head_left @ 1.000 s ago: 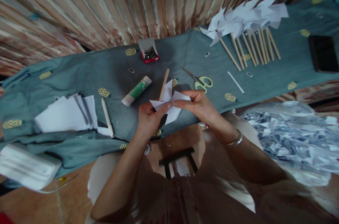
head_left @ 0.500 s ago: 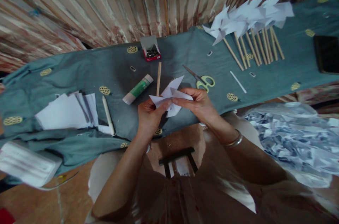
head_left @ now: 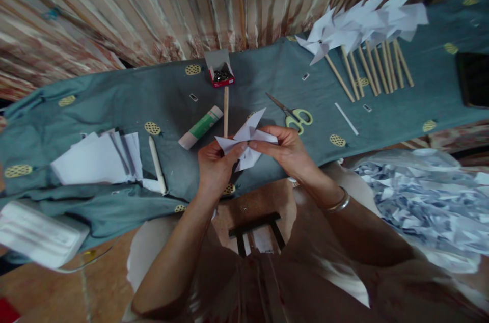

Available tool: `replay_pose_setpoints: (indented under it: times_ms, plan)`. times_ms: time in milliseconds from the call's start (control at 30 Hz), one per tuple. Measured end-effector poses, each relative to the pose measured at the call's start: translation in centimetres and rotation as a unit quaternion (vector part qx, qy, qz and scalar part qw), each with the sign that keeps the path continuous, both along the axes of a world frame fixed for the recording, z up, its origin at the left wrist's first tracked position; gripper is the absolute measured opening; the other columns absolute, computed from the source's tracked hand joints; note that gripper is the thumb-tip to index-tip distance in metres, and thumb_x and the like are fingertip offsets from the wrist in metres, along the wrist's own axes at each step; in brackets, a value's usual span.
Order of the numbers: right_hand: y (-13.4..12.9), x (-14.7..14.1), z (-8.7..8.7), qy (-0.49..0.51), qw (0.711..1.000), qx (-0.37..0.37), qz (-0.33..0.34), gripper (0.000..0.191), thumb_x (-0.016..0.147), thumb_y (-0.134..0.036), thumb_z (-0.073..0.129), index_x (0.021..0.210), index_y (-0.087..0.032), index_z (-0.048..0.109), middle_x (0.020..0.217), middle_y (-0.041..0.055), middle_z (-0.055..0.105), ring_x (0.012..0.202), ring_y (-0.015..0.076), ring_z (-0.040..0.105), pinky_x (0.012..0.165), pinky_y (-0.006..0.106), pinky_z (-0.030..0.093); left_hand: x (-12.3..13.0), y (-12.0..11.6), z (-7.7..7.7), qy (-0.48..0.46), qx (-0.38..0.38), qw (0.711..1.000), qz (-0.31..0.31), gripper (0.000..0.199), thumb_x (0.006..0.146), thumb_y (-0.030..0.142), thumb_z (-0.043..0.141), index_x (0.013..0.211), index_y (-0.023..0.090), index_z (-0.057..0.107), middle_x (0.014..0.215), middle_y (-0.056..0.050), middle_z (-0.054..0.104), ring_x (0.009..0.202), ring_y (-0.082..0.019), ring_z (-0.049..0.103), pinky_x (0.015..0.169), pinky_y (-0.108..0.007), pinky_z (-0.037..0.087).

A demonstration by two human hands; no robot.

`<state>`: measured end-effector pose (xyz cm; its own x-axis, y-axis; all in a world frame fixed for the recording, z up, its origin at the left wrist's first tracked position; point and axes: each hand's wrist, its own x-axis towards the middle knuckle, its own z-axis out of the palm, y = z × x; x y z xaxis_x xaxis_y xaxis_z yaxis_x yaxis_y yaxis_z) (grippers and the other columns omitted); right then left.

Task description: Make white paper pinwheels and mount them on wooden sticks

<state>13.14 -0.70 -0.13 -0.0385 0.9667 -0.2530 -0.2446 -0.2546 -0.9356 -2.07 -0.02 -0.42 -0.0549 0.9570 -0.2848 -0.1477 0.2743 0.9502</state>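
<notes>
A white paper pinwheel with pointed blades is held between my two hands at the near edge of the table. My left hand is closed on its left side, thumb near the centre. From the right, my right hand pinches it, thumb tip also close to the middle. A wooden stick points away from behind the paper; its lower end is hidden there. Just beyond lie a green-and-white glue stick, an open red box of small metal pins or tacks, and scissors with light green handles.
Finished pinwheels on sticks lie at the back right. Paper sheets and a pale pencil-like stick lie left, a white device nearer. A paper strip and dark phone-like object are right; a bag of folded paper stands below.
The pinwheel has turned slightly in my fingers, and the wooden stick stands a little more upright, its far end nearer the box. Both hands keep their hold. The view has shifted slightly.
</notes>
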Motion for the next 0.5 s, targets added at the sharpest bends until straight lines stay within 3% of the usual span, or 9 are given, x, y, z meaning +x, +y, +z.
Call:
replay_pose_setpoints:
  times_ms: [267,500]
  plan:
    - [0.1,0.08,0.21,-0.013,1.0,0.001,0.011,0.018,0.065,-0.033,0.084,0.068,-0.02,0.071,0.063,-0.0059,0.063,0.059,0.0076,0.054,0.06,0.023,0.048,0.05,0.1,-0.01,0.008,0.012,1.0,-0.007,0.019,0.058,0.031,0.083,0.068,0.016,0.074,0.057,0.002,0.064,0.053,-0.01,0.053,0.054,-0.023,0.044]
    - [0.3,0.44,0.31,-0.005,1.0,-0.008,-0.004,0.014,0.065,-0.029,0.084,0.073,-0.023,0.075,0.07,-0.0047,0.071,0.062,0.0089,0.06,0.064,0.025,0.052,-0.08,-0.06,0.66,-0.005,-0.018,1.0,-0.023,0.04,0.055,0.05,0.085,0.063,0.016,0.067,0.054,0.002,0.059,0.05,-0.009,0.049,0.05,-0.022,0.04]
